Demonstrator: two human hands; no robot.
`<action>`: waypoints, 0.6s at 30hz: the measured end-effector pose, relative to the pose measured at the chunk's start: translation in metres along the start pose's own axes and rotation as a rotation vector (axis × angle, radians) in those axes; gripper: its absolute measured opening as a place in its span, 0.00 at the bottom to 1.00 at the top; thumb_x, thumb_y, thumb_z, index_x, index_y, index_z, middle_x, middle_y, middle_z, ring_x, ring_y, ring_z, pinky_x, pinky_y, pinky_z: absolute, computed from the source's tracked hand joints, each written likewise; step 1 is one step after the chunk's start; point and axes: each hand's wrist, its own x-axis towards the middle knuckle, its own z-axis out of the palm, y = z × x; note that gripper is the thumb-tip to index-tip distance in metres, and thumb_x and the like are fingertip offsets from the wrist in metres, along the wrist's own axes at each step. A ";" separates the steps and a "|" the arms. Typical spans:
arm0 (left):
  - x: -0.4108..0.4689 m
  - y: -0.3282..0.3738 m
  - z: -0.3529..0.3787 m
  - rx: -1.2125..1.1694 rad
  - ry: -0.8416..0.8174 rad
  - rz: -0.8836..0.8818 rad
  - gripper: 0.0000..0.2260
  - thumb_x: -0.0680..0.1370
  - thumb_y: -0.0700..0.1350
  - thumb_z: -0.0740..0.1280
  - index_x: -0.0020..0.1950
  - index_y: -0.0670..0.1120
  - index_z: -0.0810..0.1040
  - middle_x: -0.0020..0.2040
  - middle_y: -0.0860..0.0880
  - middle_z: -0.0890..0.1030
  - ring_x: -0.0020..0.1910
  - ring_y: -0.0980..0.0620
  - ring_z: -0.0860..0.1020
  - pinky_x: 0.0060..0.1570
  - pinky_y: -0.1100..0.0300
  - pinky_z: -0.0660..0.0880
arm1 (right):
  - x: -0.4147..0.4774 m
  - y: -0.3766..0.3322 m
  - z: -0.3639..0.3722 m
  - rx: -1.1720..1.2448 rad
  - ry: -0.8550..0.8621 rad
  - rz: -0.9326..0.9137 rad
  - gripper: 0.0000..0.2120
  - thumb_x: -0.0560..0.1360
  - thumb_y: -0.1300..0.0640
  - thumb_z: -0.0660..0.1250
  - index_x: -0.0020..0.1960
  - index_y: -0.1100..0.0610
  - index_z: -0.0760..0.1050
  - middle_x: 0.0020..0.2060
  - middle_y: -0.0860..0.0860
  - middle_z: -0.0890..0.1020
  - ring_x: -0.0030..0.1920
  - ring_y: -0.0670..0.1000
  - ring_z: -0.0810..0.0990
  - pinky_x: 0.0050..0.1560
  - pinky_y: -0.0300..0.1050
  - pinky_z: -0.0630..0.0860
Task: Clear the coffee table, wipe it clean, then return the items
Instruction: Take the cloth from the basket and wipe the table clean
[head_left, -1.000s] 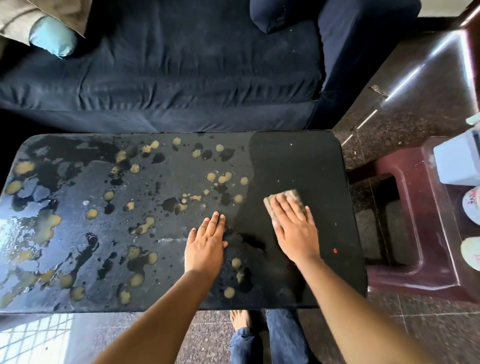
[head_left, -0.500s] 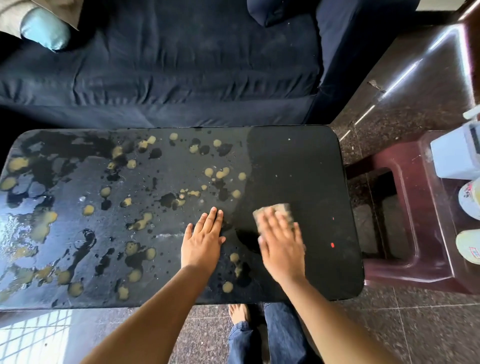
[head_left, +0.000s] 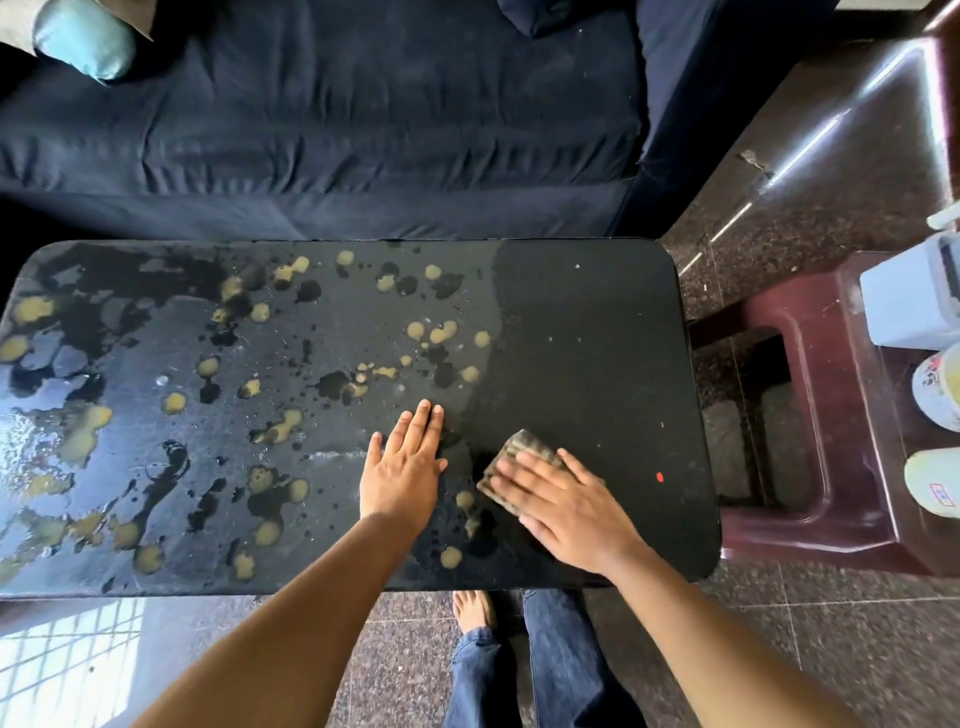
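The black coffee table fills the middle of the head view, its left two thirds wet and dotted with yellowish spots, its right third dark and dry-looking. My right hand presses flat on a folded grey-brown cloth near the table's front right, fingers straight and pointing left. My left hand rests flat on the tabletop just left of the cloth, fingers straight, holding nothing. Two tiny red specks lie right of the cloth.
A dark blue sofa runs along the table's far side, with a teal cushion at its left. A maroon plastic stool at the right carries a white box and cups. My jeans and bare foot are under the front edge.
My right hand has slid the cloth toward the table's front edge and turned so its fingers point left. My left hand has stayed in place.
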 end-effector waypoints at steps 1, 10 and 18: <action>0.000 0.000 0.000 0.002 0.000 0.001 0.28 0.84 0.51 0.50 0.78 0.51 0.37 0.79 0.54 0.40 0.78 0.52 0.43 0.75 0.50 0.45 | 0.001 0.003 0.000 0.008 0.013 0.090 0.25 0.78 0.48 0.55 0.75 0.44 0.59 0.74 0.42 0.62 0.74 0.45 0.59 0.69 0.57 0.63; -0.001 0.003 -0.003 0.041 -0.043 -0.007 0.27 0.84 0.51 0.48 0.78 0.51 0.36 0.78 0.53 0.39 0.78 0.52 0.42 0.75 0.48 0.45 | 0.002 -0.029 0.001 0.078 0.007 0.131 0.25 0.79 0.47 0.54 0.76 0.46 0.59 0.74 0.44 0.62 0.74 0.47 0.60 0.70 0.57 0.64; 0.000 0.007 -0.003 0.059 -0.085 -0.048 0.27 0.84 0.49 0.48 0.77 0.51 0.34 0.78 0.54 0.36 0.77 0.52 0.40 0.75 0.47 0.43 | 0.012 -0.073 0.006 0.241 0.149 0.694 0.25 0.78 0.49 0.55 0.75 0.49 0.62 0.74 0.47 0.65 0.74 0.50 0.63 0.68 0.59 0.63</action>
